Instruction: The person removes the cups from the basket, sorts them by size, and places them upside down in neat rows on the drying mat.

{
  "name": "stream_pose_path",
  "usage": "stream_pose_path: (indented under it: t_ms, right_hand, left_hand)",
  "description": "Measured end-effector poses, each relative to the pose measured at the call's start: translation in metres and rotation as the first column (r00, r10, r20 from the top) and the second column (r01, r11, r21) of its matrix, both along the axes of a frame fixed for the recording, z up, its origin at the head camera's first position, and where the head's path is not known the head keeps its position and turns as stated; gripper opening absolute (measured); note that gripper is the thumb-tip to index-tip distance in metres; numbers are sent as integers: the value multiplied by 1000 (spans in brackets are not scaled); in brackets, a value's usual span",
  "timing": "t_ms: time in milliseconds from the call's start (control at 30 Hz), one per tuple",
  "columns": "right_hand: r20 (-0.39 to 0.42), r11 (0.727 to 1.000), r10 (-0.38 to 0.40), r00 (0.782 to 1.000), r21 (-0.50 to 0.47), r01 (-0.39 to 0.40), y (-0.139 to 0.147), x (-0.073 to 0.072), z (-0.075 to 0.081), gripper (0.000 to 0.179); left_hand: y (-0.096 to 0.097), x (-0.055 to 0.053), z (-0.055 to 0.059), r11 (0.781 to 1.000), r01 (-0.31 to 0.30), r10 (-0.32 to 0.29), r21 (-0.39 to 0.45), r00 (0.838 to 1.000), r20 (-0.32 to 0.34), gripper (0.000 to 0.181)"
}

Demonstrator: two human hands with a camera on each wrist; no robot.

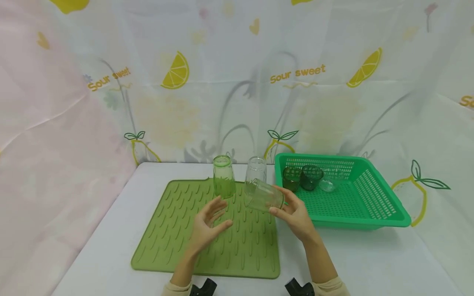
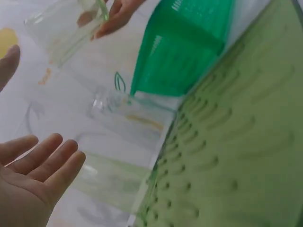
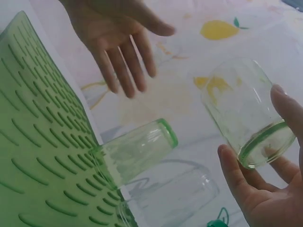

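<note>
My right hand (image 1: 296,213) grips a clear, faintly green drinking glass (image 1: 263,196) near its thick base; the glass is tilted, its mouth pointing left. In the right wrist view the fingers and thumb curl round that glass (image 3: 246,104). To the left, my left hand (image 1: 208,226) hovers over the green drying mat (image 1: 166,230), fingers extended and holding nothing. At the mat's back edge a green-tinted glass (image 1: 224,176) stands upside down. Beside it stands a clear glass (image 1: 256,166), also upside down and partly behind the held one.
A green plastic basket (image 1: 385,220) stands to the right of the mat on the white table (image 1: 111,230). Inside are a dark green cup (image 1: 291,179), a dark grey cup (image 1: 311,177) and a small clear glass (image 1: 327,184). A printed curtain (image 1: 222,82) hangs behind.
</note>
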State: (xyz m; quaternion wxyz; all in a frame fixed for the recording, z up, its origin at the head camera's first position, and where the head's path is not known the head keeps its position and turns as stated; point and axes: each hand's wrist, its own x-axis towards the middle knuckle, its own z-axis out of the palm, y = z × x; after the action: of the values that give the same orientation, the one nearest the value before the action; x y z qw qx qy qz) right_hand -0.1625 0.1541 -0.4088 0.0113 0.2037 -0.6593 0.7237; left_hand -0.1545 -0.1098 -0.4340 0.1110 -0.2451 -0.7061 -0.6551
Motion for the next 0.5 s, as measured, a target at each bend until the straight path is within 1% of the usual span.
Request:
stream_pose_path:
  t_ms: [33, 67, 100, 133, 167, 233, 267, 300, 367, 400, 467, 500]
  right_hand:
    - [-1, 1000, -3, 1000, 11, 3, 1, 0, 0, 57]
    - [-2, 1000, -6, 1000, 24, 6, 2, 0, 0, 57]
    - [-4, 999, -9, 1000, 37, 10, 4, 0, 1, 56]
    - [-7, 999, -12, 1000, 48, 12, 5, 0, 1, 56]
    - [-9, 998, -15, 1000, 60, 16, 6, -1, 2, 55]
    - [-4, 996, -17, 1000, 88, 17, 8, -1, 3, 54]
    - [-3, 993, -23, 1000, 113, 23, 9, -2, 4, 55]
    - [-2, 991, -24, 1000, 134, 24, 10, -3, 5, 55]
    - [-8, 983, -27, 1000, 184, 28, 10, -4, 6, 56]
    - [-14, 977, -29, 999, 212, 32, 10, -5, 7, 57]
    - [-35, 961, -38, 999, 272, 46, 9, -6, 7, 57]
    - [-47, 954, -36, 998, 294, 48, 8, -7, 6, 57]
  left_hand:
    - [-8, 3, -4, 996, -55, 52, -76, 998, -39, 71]
    - [-17, 5, -8, 981, -116, 106, -155, 992, -72, 70]
    - [-25, 8, -11, 957, -172, 151, -233, 983, -105, 71]
    - [-32, 11, -15, 928, -217, 185, -302, 974, -133, 73]
    - [-40, 14, -18, 896, -258, 212, -360, 964, -162, 74]
    - [-54, 19, -24, 834, -320, 261, -450, 947, -189, 77]
    - [-61, 21, -25, 808, -340, 282, -481, 940, -191, 78]
    - [-67, 23, -26, 788, -355, 299, -503, 935, -191, 79]
    - [-80, 26, -27, 748, -379, 344, -545, 923, -169, 80]
    - [-86, 28, -27, 722, -389, 367, -572, 916, -161, 82]
    - [-98, 31, -26, 681, -388, 403, -621, 907, -124, 86]
    - [-103, 34, -25, 651, -377, 423, -659, 901, -97, 90]
